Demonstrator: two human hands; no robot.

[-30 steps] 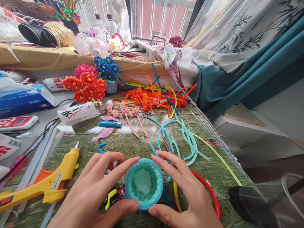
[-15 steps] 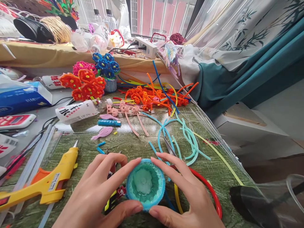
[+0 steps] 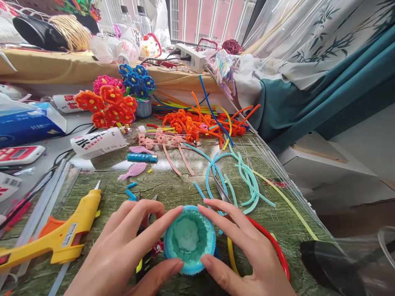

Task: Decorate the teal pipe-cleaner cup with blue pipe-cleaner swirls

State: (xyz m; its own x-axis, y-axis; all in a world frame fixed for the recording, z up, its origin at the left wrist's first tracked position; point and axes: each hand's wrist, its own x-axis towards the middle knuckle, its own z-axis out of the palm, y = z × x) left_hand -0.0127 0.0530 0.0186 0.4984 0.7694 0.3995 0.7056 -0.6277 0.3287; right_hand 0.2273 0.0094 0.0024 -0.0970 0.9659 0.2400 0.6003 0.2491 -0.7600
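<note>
A small round cup (image 3: 188, 236) with a fuzzy blue pipe-cleaner rim and a pale green inside faces up at the bottom centre. My left hand (image 3: 123, 246) grips its left side between thumb and forefinger. From the right, my right hand (image 3: 247, 250) pinches the same rim with thumb and fingers. Dark-handled pliers (image 3: 142, 263) lie partly hidden under my left hand. Just beyond my right fingers are the scissors (image 3: 221, 189), with only the blades showing, and light blue pipe cleaners (image 3: 207, 174). A red pipe cleaner (image 3: 279, 250) curves past my right hand.
A yellow glue gun (image 3: 69, 228) lies at the left, near clear glue sticks (image 3: 40, 205). Mint pipe cleaners (image 3: 251, 181), a teal lighter (image 3: 142, 158), orange pipe-cleaner pieces (image 3: 188, 125) and orange flowers (image 3: 108, 107) are farther back. A clear cup (image 3: 345, 263) stands front right.
My right thumb has shifted slightly right and up along the rim, and my left thumb has drawn back a little. The cup stays between both hands. The view has moved slightly.
</note>
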